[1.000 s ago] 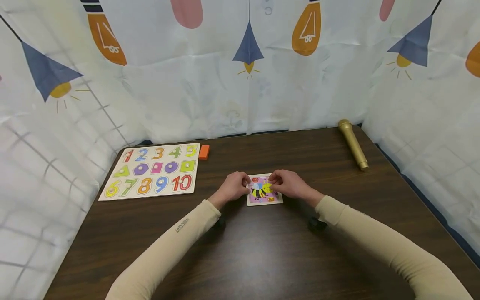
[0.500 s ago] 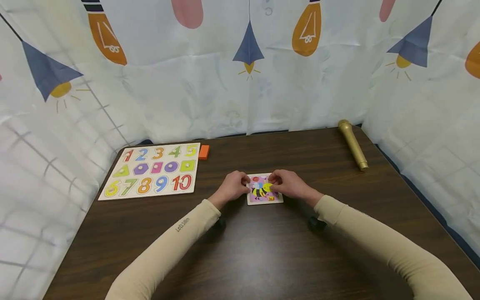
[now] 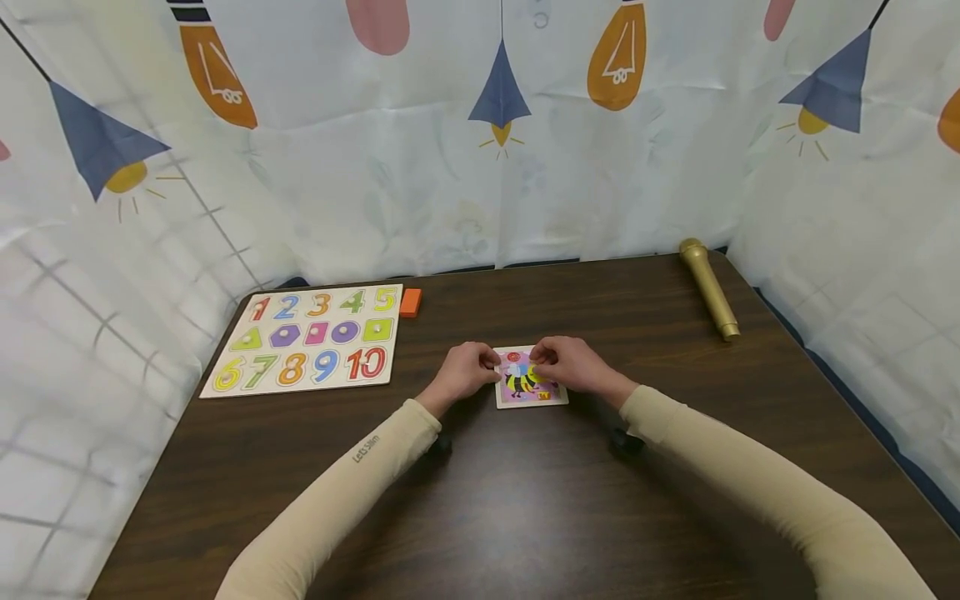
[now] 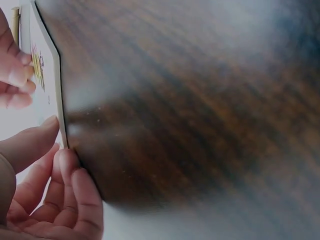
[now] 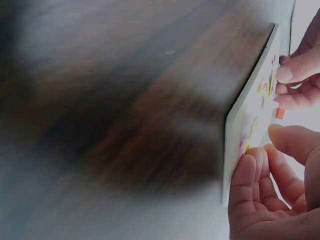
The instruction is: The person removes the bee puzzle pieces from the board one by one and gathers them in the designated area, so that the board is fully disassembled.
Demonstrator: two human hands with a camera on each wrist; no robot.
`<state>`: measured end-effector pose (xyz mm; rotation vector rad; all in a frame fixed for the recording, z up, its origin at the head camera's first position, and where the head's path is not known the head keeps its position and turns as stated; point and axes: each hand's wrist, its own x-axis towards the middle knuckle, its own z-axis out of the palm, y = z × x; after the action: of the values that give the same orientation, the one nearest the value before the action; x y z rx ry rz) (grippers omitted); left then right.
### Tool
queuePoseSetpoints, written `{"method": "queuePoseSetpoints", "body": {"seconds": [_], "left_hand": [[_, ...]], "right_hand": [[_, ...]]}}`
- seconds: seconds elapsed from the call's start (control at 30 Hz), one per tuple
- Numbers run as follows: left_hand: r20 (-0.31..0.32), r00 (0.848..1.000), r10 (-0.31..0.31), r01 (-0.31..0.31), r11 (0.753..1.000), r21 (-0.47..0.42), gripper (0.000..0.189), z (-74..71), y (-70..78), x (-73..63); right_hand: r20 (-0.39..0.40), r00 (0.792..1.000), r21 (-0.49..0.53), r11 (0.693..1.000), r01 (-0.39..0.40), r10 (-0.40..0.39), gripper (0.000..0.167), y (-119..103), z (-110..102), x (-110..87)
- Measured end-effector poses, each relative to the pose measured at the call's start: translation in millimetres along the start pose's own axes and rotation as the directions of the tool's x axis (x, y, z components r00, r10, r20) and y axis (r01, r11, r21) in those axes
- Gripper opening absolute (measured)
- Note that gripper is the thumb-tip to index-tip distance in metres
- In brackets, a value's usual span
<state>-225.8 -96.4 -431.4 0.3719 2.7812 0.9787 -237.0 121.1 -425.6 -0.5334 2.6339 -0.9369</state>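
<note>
Looks like a small curtained-off booth tbh: white lamp-print curtains run round three sides of a wood-grain worktop. The number puzzle and bee picture board feel playroom-ish, but can't tell if it's a home.

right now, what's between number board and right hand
The head view shows, from the number board to the right hand: bare table, the left hand, then the bee puzzle.
</note>
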Motion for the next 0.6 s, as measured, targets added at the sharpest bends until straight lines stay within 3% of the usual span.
{"method": "queuePoseSetpoints", "body": {"seconds": [0.6], "left_hand": [[0.008,1.0,-0.021,0.021,1.0,-0.01,0.019,-0.8,1.8,-0.6]], "right_hand": [[-0.021,0.998,-0.041,0.997,0.061,-0.062,0.02,-19.8,13.5,31.8]]}}
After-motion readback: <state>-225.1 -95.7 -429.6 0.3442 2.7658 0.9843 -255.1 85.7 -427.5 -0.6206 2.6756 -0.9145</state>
